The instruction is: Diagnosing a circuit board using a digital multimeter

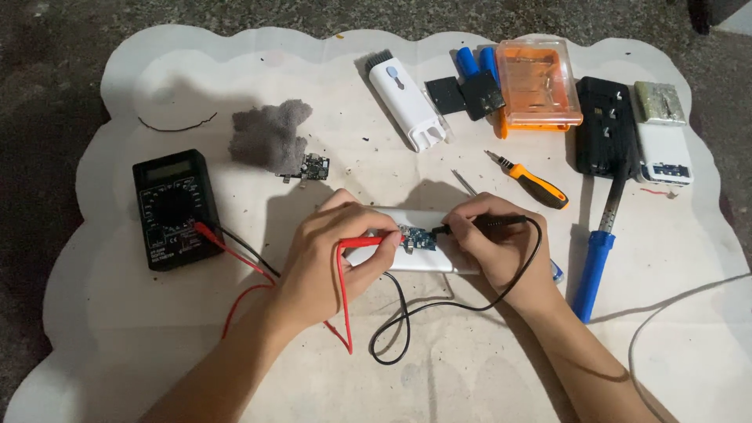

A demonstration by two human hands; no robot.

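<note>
From the head camera, the left hand (pixel 333 251) pinches the red probe (pixel 362 243) and the right hand (pixel 495 243) pinches the black probe (pixel 484 225). Both tips touch the small blue board (pixel 417 238) on the white case (pixel 427 262), mid-mat (pixel 157 345). The person does best keeping both tips still.

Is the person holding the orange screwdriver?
No, the orange screwdriver lies untouched on the mat while the left hand holds a red probe and the right hand a black one.
</note>
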